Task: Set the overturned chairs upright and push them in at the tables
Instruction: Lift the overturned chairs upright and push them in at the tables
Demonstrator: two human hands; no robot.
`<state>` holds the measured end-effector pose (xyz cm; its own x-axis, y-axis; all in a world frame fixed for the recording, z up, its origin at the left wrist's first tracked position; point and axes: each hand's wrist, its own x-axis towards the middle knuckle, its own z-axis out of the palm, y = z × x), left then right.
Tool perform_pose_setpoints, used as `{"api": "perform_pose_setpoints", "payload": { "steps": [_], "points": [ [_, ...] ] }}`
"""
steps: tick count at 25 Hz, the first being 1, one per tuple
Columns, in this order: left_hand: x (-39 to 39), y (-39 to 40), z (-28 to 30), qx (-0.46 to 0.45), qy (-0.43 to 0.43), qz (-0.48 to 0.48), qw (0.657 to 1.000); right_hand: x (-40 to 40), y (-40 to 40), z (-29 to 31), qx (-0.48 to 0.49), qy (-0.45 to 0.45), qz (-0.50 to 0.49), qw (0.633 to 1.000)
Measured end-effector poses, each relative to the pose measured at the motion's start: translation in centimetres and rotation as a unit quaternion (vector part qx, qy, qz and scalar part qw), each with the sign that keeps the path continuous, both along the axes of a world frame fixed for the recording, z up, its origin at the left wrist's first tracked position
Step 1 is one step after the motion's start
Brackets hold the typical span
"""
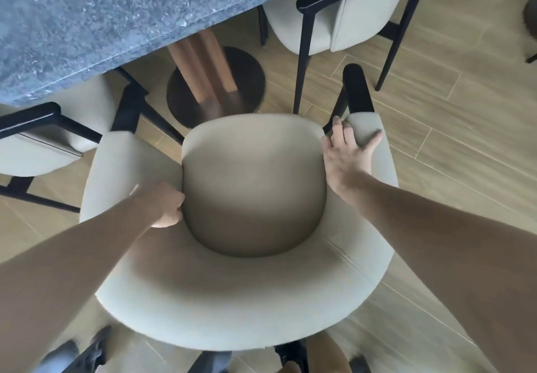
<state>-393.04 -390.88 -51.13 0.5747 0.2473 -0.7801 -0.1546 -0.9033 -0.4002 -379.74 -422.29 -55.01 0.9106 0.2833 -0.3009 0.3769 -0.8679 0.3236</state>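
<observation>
A beige upholstered armchair (pixel 247 294) with black legs stands upright right below me, its seat facing the grey stone table (pixel 96 18). My left hand (pixel 167 207) is closed on the left edge of the seat cushion, next to the armrest. My right hand (pixel 345 149) grips the padded end of the right armrest, fingers wrapped over it. The chair's front edge sits short of the table edge, near the pedestal base (pixel 247 67).
A matching chair (pixel 40 146) is tucked under the table at the left. Another one (pixel 334 15) stands at the table's far right side. The table's wooden column meets a dark round base. The floor is light wood planks (pixel 465 111). My feet show at the bottom.
</observation>
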Motion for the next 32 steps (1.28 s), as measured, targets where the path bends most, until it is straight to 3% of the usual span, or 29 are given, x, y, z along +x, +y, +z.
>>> {"api": "perform_pose_setpoints", "payload": {
  "steps": [2, 4, 6, 8, 11, 14, 18, 24, 32],
  "points": [
    [1.5, 2.2, 0.1, 0.052, -0.064, 0.022, 0.996, 2.9, 0.3, -0.1, 0.058, -0.016, -0.077, 0.995],
    [2.5, 4.8, 0.4, 0.087, -0.207, 0.137, 0.965, 5.7, 0.1, 0.4, 0.132, 0.003, -0.213, 0.968],
    [3.0, 7.3, 0.4, 0.062, -0.311, 0.338, 0.886, 7.2, -0.2, 0.6, 0.159, 0.022, -0.291, 0.943],
    [2.8, 9.6, -0.3, 0.001, -0.328, 0.488, 0.809, 7.6, -0.4, 0.5, 0.16, 0.038, -0.302, 0.939],
    [2.5, 11.6, -0.9, -0.063, -0.344, 0.547, 0.761, 7.7, -1.5, 0.6, 0.217, 0.066, -0.347, 0.91],
    [1.9, 12.2, -0.6, -0.062, -0.344, 0.544, 0.763, 7.2, -3.0, 1.5, 0.299, 0.096, -0.412, 0.855],
    [1.4, 12.7, -1.1, -0.109, -0.367, 0.536, 0.753, 7.1, -4.3, 2.2, 0.26, 0.154, -0.4, 0.865],
    [0.2, 14.0, -2.3, -0.143, -0.377, 0.548, 0.733, 9.6, -3.3, 2.5, 0.294, 0.182, -0.369, 0.863],
    [-2.1, 17.4, -1.4, -0.091, -0.405, 0.592, 0.691, 15.4, 4.0, 3.7, 0.335, 0.203, -0.288, 0.873]
  ]
}}
